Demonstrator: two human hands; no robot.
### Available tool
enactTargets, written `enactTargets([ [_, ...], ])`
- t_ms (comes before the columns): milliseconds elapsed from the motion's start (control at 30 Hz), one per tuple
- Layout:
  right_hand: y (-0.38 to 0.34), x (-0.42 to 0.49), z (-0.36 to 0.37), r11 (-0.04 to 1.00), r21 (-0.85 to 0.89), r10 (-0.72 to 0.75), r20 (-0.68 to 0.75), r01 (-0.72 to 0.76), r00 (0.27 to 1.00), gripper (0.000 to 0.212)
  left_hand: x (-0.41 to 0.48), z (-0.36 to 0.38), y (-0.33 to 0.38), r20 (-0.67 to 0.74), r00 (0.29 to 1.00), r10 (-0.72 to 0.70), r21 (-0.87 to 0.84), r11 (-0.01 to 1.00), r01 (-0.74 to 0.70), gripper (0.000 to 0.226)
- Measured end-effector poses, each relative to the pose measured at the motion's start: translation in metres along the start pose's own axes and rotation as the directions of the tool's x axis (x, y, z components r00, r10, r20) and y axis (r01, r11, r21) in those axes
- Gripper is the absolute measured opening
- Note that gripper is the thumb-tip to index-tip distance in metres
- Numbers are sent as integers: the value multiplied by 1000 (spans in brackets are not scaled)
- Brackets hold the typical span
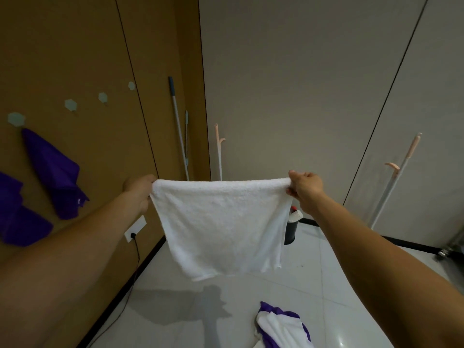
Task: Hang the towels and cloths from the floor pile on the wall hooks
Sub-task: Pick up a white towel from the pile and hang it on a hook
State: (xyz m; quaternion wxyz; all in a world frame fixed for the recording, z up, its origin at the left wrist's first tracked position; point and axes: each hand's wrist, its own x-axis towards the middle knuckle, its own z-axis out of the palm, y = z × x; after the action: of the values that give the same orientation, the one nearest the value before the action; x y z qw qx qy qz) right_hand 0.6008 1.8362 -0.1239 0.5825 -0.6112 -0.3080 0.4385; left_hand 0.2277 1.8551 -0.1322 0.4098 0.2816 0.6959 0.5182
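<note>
The left hand [139, 190] pinches the upper left corner of a white towel [221, 227], its fingers closed on the cloth's edge, and the right hand [305, 190] pinches the upper right corner the same way. Between them the top edge is pulled nearly straight, and the towel hangs flat and free in the air, clear of the floor [288, 285].

Below, near and to the right, the floor pile [281, 327] of white and purple cloths lies on the pale tiles.

On the brown wall to the left a purple cloth [56, 174] hangs from a pale green hook [16, 119], and another purple cloth [17, 217] hangs further left at the frame's edge. Three more hooks [70, 104] along the same wall, further off, are bare.

In the far corner a mop handle [177, 124] leans against the wall, and a dark bin [291, 233] stands on the floor, partly hidden behind the towel's right edge.
</note>
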Motion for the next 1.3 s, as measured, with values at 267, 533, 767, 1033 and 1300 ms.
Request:
enactTargets([
  [267, 7, 18, 48, 971, -187, -102, 251, 151, 963, 21, 27, -30, -3, 262, 960, -94, 132, 989, 60, 14],
  [533, 17, 61, 132, 698, -627, -128, 366, 346, 922, 22, 83, -57, 6, 336, 941, 20, 474, 860, -188, 25],
  [767, 0, 85, 227, 584, -650, -346, 343, 486, 874, 18, 147, -77, 38, 162, 916, 367, 538, 745, -394, 14],
  [1033, -18, 85, 349, 877, -194, -374, 297, 439, 878, 14, 189, -98, 81, -135, 781, 609, 255, 783, -567, 35],
  [1300, -38, 101, 451, 864, -102, -219, 805, 492, 551, 31, 246, -120, 114, -348, 712, 610, 167, 788, -593, 12],
])
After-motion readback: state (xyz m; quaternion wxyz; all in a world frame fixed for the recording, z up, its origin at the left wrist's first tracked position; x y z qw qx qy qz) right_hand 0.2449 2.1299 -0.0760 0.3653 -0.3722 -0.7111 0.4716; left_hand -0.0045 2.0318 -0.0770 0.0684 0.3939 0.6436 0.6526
